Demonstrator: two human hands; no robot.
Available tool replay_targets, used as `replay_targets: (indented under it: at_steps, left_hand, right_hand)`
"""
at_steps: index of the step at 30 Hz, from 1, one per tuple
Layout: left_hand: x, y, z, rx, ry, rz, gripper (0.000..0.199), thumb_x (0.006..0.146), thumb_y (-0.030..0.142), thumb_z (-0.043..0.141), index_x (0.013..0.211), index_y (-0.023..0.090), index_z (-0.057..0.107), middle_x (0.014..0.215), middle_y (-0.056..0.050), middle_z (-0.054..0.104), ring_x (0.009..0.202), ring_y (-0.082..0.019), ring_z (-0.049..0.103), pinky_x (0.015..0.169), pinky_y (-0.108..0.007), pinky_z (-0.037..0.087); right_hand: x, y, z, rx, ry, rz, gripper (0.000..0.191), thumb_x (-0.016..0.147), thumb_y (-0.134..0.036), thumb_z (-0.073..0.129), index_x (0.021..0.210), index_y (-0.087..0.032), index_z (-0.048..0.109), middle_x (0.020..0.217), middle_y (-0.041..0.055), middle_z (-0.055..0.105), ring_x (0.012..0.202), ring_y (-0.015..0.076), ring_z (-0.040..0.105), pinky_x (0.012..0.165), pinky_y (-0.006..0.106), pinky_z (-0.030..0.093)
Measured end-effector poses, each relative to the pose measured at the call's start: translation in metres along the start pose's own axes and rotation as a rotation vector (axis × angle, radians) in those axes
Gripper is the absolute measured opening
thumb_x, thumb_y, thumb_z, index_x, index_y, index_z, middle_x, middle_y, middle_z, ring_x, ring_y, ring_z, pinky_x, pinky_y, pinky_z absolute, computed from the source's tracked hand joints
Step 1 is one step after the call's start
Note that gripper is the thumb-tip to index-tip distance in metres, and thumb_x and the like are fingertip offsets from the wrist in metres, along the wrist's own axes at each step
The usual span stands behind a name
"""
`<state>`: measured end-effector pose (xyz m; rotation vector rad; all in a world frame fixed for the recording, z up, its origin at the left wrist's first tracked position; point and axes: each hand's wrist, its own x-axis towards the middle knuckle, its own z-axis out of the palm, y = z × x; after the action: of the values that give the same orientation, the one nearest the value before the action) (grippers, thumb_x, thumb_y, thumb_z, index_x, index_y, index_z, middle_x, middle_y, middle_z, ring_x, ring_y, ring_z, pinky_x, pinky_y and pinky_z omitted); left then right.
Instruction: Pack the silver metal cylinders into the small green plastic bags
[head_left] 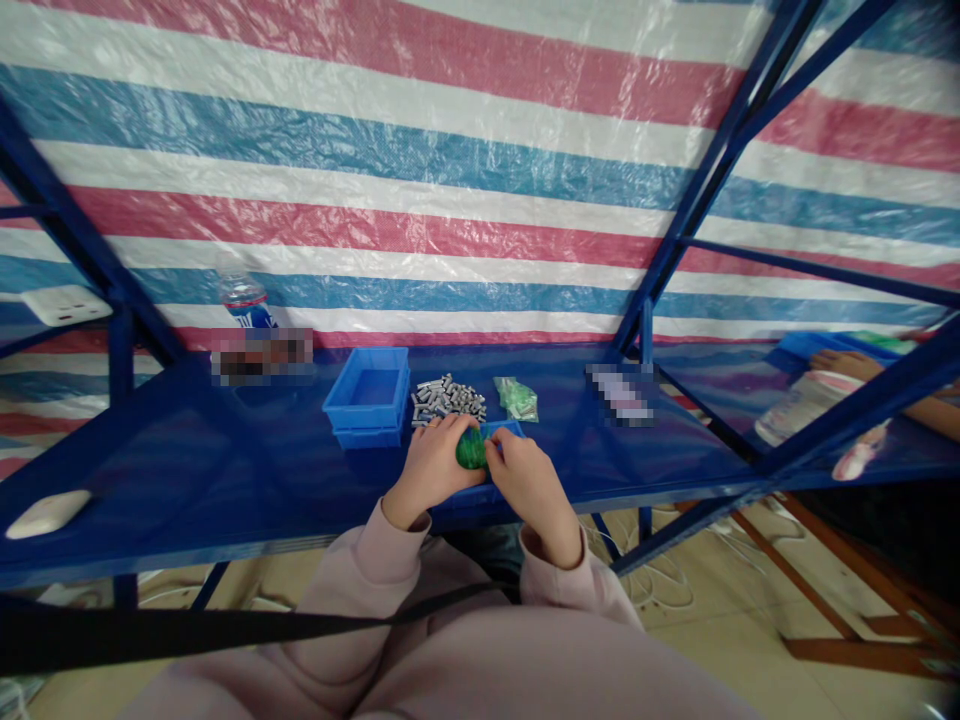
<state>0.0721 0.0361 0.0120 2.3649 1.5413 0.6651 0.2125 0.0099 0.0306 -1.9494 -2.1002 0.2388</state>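
Observation:
My left hand [437, 462] is curled around a shiny, rounded green plastic bundle [471, 449] with pale streaks; its exact kind I cannot make out. At the right edge of that bundle, the fingers of my right hand [526, 474] are closed in a pinch. Both hands are over a small blue tray [507, 428], mostly hidden beneath them. Just beyond my left hand lies a loose pile of small silver metal cylinders [448, 397]. A clear, green-tinted plastic bag [516, 398] with small pieces in it rests right of the pile.
Two stacked blue bins [367, 415] stand left of the pile on the blue table [247, 460]. A bottle [247, 300] is at the back left, a white object [49, 514] at the front left. Blue metal posts [679, 230] flank the space. Another person's hand [847, 365] is at far right.

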Motion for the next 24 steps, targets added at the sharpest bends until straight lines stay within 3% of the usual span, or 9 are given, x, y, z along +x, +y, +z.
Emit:
replay_targets:
  at_steps: [8, 24]
  left_hand:
    - [-0.0003, 0.0001, -0.0015, 0.003, -0.012, 0.014, 0.053, 0.062, 0.041, 0.072, 0.11, 0.03, 0.055, 0.114, -0.001, 0.061, 0.105, -0.028, 0.054, 0.086, -0.038, 0.039]
    - [-0.0002, -0.0014, -0.0042, 0.012, -0.058, 0.036, 0.067, 0.065, 0.049, 0.07, 0.128, 0.035, 0.049, 0.121, -0.002, 0.058, 0.11, -0.029, 0.051, 0.089, -0.039, 0.039]
  right_hand:
    - [-0.0023, 0.0012, -0.0055, 0.054, -0.031, -0.042, 0.031, 0.094, -0.021, 0.029, 0.089, -0.017, 0.059, 0.081, 0.0098, 0.07, 0.075, 0.0204, 0.066, 0.058, 0.026, 0.031]
    - [0.0024, 0.0062, 0.0017, 0.06, -0.032, -0.038, 0.022, 0.087, -0.017, 0.04, 0.093, -0.016, 0.061, 0.087, 0.0102, 0.07, 0.081, 0.0207, 0.066, 0.064, 0.027, 0.036]
